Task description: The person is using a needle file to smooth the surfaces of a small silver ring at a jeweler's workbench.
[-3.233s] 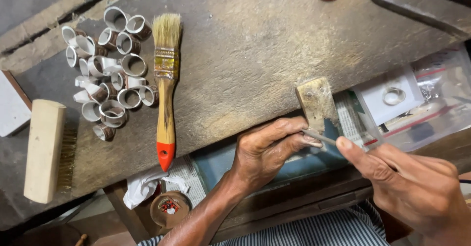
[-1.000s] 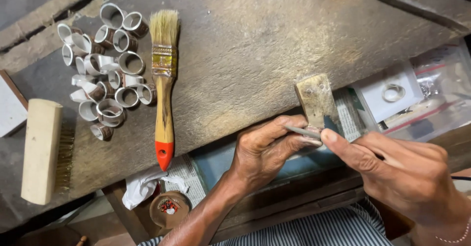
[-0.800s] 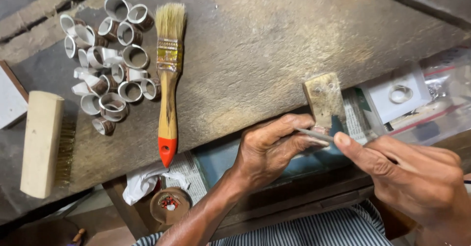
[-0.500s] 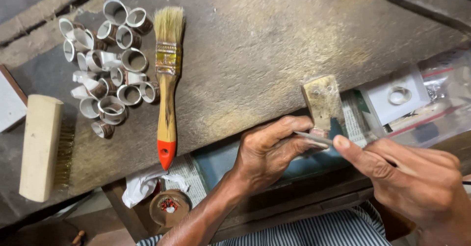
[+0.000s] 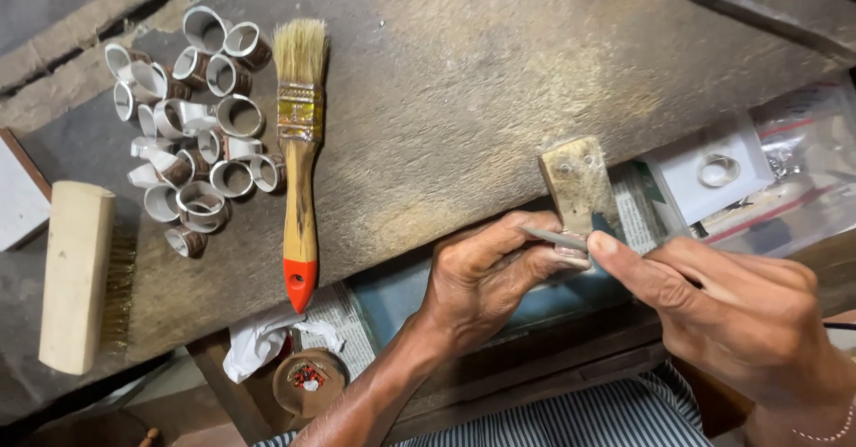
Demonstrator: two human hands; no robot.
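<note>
**Filing at the bench peg: a slip is the main risk**

Head view: the left hand (image 5: 486,278) pinches a small metal piece (image 5: 571,253), mostly hidden under its fingertips, against the front of the wooden peg (image 5: 578,184) that juts from the workbench (image 5: 464,82). The right hand (image 5: 740,313) is closed around a thin file (image 5: 553,237), forefinger pressing along it, tip lying across the piece. If the file skids off such a small hold, I judge it could nick the left thumb or flick the piece down into the drawer (image 5: 499,291) below. What the piece is cannot be made out; the file's handle is buried in the right palm. The pile of metal rings (image 5: 192,126), paintbrush (image 5: 299,162) and wire brush (image 5: 80,273) lie well apart, untouched.
</note>
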